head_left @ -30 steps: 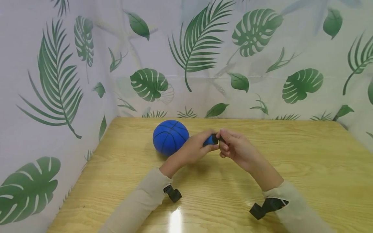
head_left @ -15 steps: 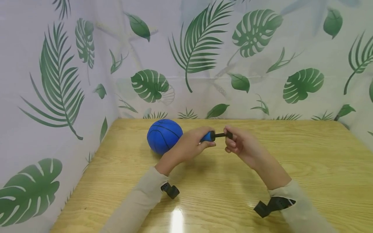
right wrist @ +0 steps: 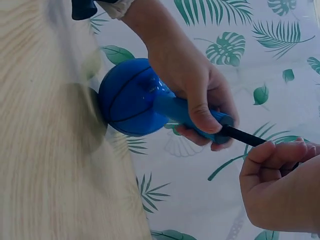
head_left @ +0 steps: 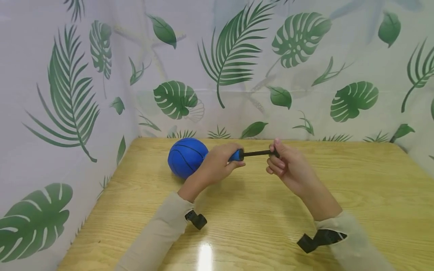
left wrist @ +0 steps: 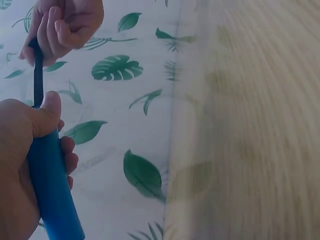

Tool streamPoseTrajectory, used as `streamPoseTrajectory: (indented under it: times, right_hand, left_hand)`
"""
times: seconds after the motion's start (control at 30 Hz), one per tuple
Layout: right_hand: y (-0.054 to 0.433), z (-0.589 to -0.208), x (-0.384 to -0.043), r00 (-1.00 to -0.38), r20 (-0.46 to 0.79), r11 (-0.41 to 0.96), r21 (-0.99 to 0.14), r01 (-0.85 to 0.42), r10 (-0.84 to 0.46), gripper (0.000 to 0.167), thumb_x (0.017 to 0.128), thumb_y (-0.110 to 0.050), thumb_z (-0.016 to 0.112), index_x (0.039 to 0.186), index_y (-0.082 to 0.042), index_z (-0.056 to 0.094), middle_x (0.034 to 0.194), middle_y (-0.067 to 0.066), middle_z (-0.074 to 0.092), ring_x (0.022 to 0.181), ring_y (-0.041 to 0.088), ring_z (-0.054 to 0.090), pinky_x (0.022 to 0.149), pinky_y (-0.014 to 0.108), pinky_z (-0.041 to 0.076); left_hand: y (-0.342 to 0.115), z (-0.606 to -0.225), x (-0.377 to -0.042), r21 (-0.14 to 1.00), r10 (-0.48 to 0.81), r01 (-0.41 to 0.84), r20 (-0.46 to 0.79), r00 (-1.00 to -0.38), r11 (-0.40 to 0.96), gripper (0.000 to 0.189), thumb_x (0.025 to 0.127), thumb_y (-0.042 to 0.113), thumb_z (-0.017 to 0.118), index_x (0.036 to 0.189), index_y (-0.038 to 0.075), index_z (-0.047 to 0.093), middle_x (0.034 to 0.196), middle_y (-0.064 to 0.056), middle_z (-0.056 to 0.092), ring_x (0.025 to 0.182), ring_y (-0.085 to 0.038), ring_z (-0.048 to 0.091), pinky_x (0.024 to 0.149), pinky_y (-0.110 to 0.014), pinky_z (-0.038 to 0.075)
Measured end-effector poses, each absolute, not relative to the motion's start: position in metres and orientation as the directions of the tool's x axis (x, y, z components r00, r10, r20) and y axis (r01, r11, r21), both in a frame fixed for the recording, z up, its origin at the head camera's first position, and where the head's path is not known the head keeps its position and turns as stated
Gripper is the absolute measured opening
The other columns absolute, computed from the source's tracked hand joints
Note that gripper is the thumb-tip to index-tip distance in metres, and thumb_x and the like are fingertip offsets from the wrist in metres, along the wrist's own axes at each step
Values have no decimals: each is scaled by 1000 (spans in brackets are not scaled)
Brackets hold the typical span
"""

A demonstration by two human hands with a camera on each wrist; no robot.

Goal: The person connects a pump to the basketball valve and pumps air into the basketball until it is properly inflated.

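A blue ball with black basketball lines (head_left: 185, 158) rests on the table, left of centre. My left hand (head_left: 217, 161) grips the blue barrel of a hand pump (left wrist: 52, 185), its fingers and thumb wrapped around it. The pump's far end meets the ball's side in the right wrist view. From the barrel's other end a thin black rod (head_left: 257, 153) sticks out to the right, drawn well out. My right hand (head_left: 288, 163) holds the black handle at the rod's end with curled fingers, which hide most of it.
The wooden table (head_left: 257, 229) runs up to a back wall covering (head_left: 244, 116) printed with green leaves. Black cameras sit on both wrists, such as the right wrist camera (head_left: 320, 241). Light glares off the table's front.
My right hand has moved right and slightly up, drawing the rod out of the barrel. My left hand and the ball have shifted a little left, and the ball has turned.
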State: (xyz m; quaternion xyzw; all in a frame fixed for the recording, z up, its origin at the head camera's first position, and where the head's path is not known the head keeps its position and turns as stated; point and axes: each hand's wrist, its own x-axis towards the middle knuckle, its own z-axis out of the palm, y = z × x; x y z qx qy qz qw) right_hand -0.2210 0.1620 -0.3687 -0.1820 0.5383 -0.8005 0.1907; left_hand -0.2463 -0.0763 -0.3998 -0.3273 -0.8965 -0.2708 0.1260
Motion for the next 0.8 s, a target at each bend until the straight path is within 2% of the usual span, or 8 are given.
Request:
streamPoseTrajectory:
  times: [0.17,0.27,0.5,0.8]
  right_hand:
    - [152,-377,-217,-856,94,-277,-959,59,-508,33,110,-40,40,92,-17,56,60,-9,35,55,18,25,65,24,42]
    - [147,-383,-215,-864,56,-222,-973,65,-500,32,109,-40,42,92,-17,56,61,-9,36,54,13,31,65,25,42]
    - [140,-389,-213,-882,-28,-141,-984,107,-471,31,108,-40,47,93,-15,58,62,-8,38,56,9,39,67,27,43]
    - [142,-385,-213,-886,-81,-130,-979,156,-457,30,110,-36,46,91,-18,60,60,-9,37,55,10,36,69,27,43]
  left_hand:
    - [-66,-400,-240,575,534,599,304,-789,558,33,102,31,64,129,13,58,113,-3,67,96,-17,62,85,-32,52]
    - [-61,-401,-237,628,545,566,255,-799,535,32,102,31,63,129,17,56,114,-1,66,97,-16,61,86,-31,51]
    - [-57,-406,-234,600,557,579,251,-791,552,37,103,32,62,137,19,55,130,0,66,109,-14,63,94,-33,51]
    - [-60,-403,-232,578,567,580,230,-791,574,34,103,33,60,134,19,56,126,1,67,107,-12,64,96,-34,52]
